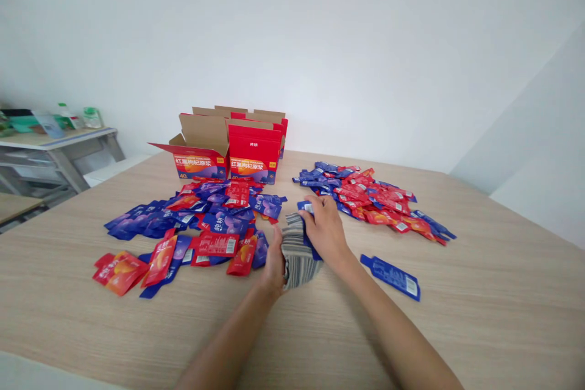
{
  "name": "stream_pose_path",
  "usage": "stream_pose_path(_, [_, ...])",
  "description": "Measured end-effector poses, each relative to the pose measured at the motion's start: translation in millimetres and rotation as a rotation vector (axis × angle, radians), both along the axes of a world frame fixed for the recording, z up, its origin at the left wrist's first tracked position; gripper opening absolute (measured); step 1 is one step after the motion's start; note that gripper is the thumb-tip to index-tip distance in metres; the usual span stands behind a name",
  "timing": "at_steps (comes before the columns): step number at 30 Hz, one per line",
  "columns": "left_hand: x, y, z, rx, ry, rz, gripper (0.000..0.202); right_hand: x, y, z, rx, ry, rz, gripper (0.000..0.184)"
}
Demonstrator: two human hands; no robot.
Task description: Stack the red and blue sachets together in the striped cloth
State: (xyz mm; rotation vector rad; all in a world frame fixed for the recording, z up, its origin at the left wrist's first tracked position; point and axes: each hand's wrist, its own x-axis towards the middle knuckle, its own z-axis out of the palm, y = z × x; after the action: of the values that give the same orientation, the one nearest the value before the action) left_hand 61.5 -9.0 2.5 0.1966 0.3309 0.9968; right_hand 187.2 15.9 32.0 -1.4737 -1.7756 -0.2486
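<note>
My left hand [274,263] is closed around a grey-and-beige striped cloth [299,259], which bunches up over its fingers. My right hand [325,228] grips a blue sachet [307,207] and presses it against the cloth's right side. Part of that sachet is hidden by my fingers and the cloth. A single blue sachet [393,276] lies flat on the table to the right of my right forearm. Close to my left hand spreads a heap of red and blue sachets [223,222].
Open red printed cartons [253,152] stand behind the left heap, flaps up. A second sachet pile [365,195] covers the table's back right. The wood-grained table [493,292] meets a white wall. Far left, a side table [55,141] holds bottles and containers.
</note>
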Motion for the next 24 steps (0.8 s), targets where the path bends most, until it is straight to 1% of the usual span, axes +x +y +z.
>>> stream_pose_path(3, [3, -8, -1.9, -0.023, 0.051, -0.128, 0.071, 18, 5, 7.0, 0.225, 0.223, -0.033, 0.032])
stream_pose_path(5, [1, -9, -2.4, -0.052, 0.071, -0.154, 0.077, 22, 4, 11.2, 0.346, 0.351, -0.031, 0.03])
stream_pose_path(7, [-1, -8, -2.1, -0.055, 0.055, -0.128, 0.078, 18, 0, 11.8, 0.453, 0.443, 0.035, 0.026])
stream_pose_path(9, [-3, -5, -1.6, -0.039, 0.015, -0.082, 0.074, 5, -6, 7.5, 0.516, 0.486, 0.188, 0.026])
stream_pose_path(10, [-4, -2, -1.5, -0.03, -0.005, -0.048, 0.072, -3, -10, 4.0, 0.505, 0.491, 0.28, 0.028])
stream_pose_path(11, [-7, 0, -1.4, -0.026, -0.019, -0.003, 0.07, -12, -15, 0.1, 0.459, 0.474, 0.375, 0.029])
stream_pose_path(13, [-14, 5, -1.3, -0.045, -0.037, 0.092, 0.066, -30, -26, -7.4, 0.283, 0.352, 0.524, 0.027])
stream_pose_path(14, [-19, 7, -1.1, -0.063, -0.044, 0.132, 0.065, -38, -31, -10.4, 0.184, 0.245, 0.566, 0.025])
stream_pose_path(16, [-29, 10, 0.1, -0.101, -0.056, 0.177, 0.062, -53, -42, -14.3, 0.015, 0.001, 0.573, 0.023])
stream_pose_path(17, [-34, 12, 1.0, -0.118, -0.06, 0.186, 0.061, -59, -47, -15.5, -0.048, -0.104, 0.541, 0.026])
stream_pose_path(19, [-41, 14, 2.9, -0.145, -0.06, 0.21, 0.06, -68, -54, -16.6, -0.141, -0.239, 0.443, 0.036])
stream_pose_path(21, [-43, 16, 3.4, -0.157, -0.059, 0.231, 0.059, -73, -58, -16.3, -0.19, -0.295, 0.38, 0.043])
stream_pose_path(22, [-44, 16, 2.7, -0.147, -0.065, 0.239, 0.059, -73, -59, -15.3, -0.2, -0.294, 0.382, 0.046])
stream_pose_path(24, [-44, 16, -1.0, -0.107, -0.088, 0.24, 0.059, -71, -59, -11.5, -0.209, -0.254, 0.443, 0.046])
